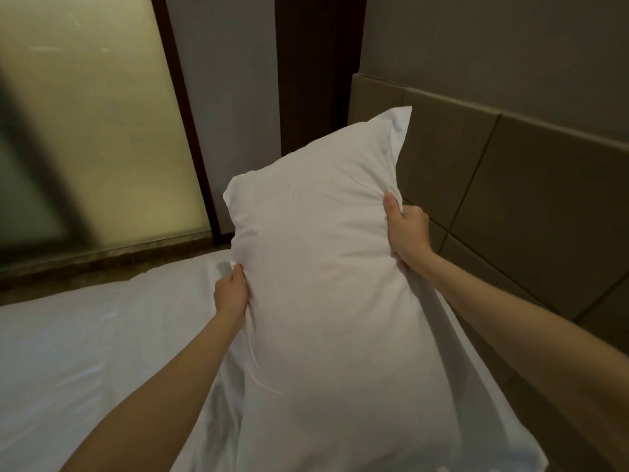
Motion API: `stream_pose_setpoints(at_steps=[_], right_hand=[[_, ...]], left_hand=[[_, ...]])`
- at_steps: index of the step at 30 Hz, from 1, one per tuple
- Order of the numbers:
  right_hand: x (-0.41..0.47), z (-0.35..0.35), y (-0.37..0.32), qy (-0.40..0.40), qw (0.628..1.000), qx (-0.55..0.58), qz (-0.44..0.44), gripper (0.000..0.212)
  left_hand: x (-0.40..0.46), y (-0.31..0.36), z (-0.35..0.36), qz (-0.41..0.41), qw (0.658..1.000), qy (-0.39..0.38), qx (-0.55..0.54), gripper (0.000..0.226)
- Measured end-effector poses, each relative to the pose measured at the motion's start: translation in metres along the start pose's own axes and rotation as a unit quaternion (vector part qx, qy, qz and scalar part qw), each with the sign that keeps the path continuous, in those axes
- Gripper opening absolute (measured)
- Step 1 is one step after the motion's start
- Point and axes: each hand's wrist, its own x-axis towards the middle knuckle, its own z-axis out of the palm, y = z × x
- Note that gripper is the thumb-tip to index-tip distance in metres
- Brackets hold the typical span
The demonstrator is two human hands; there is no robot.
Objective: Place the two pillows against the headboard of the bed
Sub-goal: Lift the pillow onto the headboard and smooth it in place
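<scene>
A large white pillow (pixel 323 267) is held up lengthwise over the bed, its far corner pointing up toward the headboard. My left hand (pixel 231 294) grips its left edge and my right hand (pixel 406 231) pinches its right edge. The padded tan headboard (pixel 527 206) runs along the right side, close beside the pillow. The bed's white sheet (pixel 85 352) lies below and to the left. A second pillow is not clearly visible; white fabric under the held pillow may be bedding.
A frosted glass panel (pixel 88 131) with a dark frame (pixel 183 114) stands beyond the bed at the left, above a stone ledge (pixel 102 264). A grey wall (pixel 493 46) rises above the headboard.
</scene>
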Motion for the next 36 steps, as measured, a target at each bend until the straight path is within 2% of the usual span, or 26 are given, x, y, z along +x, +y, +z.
stream_pose_setpoints(at_steps=[5, 11, 13, 15, 18, 20, 21, 24, 28, 32, 34, 36], right_hand=[[0.086, 0.011, 0.021, 0.004, 0.998, -0.054, -0.038, 0.060], [0.177, 0.040, 0.030, 0.027, 0.986, -0.136, -0.090, 0.058], [0.205, 0.052, 0.030, 0.054, 0.982, -0.143, -0.107, 0.055], [0.226, 0.067, 0.039, 0.072, 0.979, -0.148, -0.120, 0.049], [0.242, 0.091, 0.067, 0.012, 0.978, -0.181, -0.106, 0.035], [0.239, 0.109, 0.100, -0.063, 0.970, -0.217, -0.087, 0.023], [0.233, 0.114, 0.115, -0.099, 0.965, -0.230, -0.071, 0.025], [0.209, 0.131, 0.166, -0.193, 0.938, -0.287, 0.026, 0.055], [0.177, 0.136, 0.215, -0.265, 0.871, -0.378, 0.168, 0.096], [0.161, 0.128, 0.246, -0.245, 0.807, -0.488, 0.224, 0.111], [0.165, 0.123, 0.255, -0.229, 0.804, -0.491, 0.245, 0.119], [0.169, 0.122, 0.258, -0.233, 0.813, -0.466, 0.260, 0.118]], left_hand=[[0.046, 0.008, 0.076, 0.008, 1.000, 0.017, 0.023, 0.054], [0.109, 0.019, 0.155, 0.011, 1.000, 0.007, 0.007, 0.046], [0.132, 0.021, 0.179, 0.004, 1.000, -0.020, -0.019, 0.034], [0.154, 0.019, 0.195, -0.006, 0.998, -0.058, 0.010, 0.029], [0.178, 0.011, 0.204, -0.025, 0.989, -0.126, 0.075, 0.025], [0.190, -0.001, 0.201, -0.019, 0.981, -0.145, 0.130, 0.038], [0.193, -0.004, 0.197, -0.016, 0.977, -0.145, 0.158, 0.044], [0.205, -0.025, 0.190, -0.031, 0.969, -0.149, 0.195, 0.050], [0.211, -0.043, 0.190, -0.039, 0.959, -0.148, 0.237, 0.048], [0.209, -0.050, 0.195, -0.026, 0.953, -0.147, 0.265, 0.045], [0.207, -0.053, 0.196, -0.021, 0.954, -0.145, 0.262, 0.047], [0.203, -0.053, 0.196, -0.010, 0.951, -0.143, 0.275, 0.047]])
